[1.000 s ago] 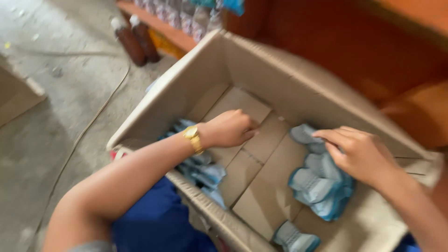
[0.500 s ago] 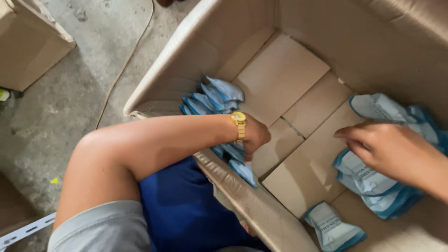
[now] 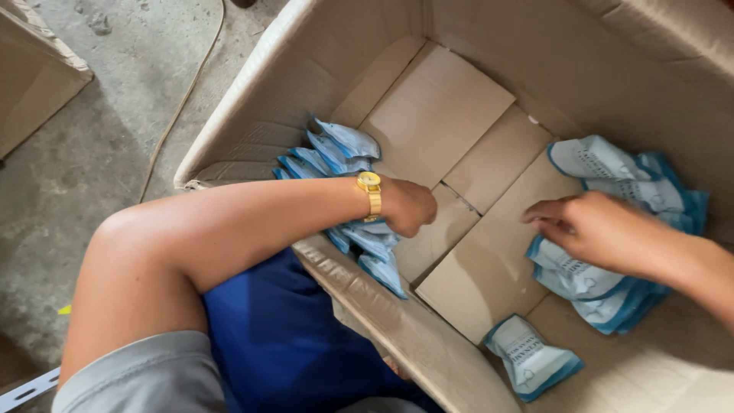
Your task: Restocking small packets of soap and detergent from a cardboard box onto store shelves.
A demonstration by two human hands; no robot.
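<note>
Head view: inside the cardboard box, the left hand is curled into a fist against a row of blue-and-white packets along the near wall; the right hand, fingers loosely bent, rests on a second packet pile.

A: Floor: bare grey concrete, stained and pitted, lit by soft daylight.
B: Fittings on it?
A: One thin cable, running from the top edge down across the concrete. One brown cardboard carton, upper left corner, partly out of view.
</note>
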